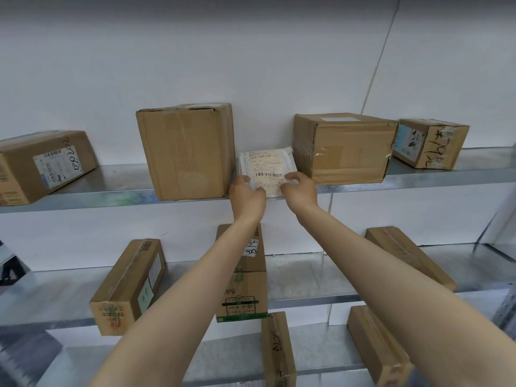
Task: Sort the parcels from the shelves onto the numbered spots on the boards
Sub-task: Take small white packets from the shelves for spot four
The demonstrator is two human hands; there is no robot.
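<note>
Nearest me, on the lowest shelf, a narrow carton printed "Alon" lies end-on. Above it, on the middle shelf, sits a green-printed carton. Neither is my concern right now.

Both my arms stretch past them to the upper shelf. There my left hand curls its fingers round the lower left corner of a white mailer. My right hand pinches the lower right edge, with the thumb on the shipping label.

The mailer stands tilted back in the gap between a tall carton on its left and a wide carton on its right. I cannot tell whether it touches either one.

I judge this to be the pickup step: the parcel is gripped but not yet off the shelf. Next I need to draw it straight toward me, clear of both cartons, then read its label to match a numbered spot. The boards are out of view.
</note>
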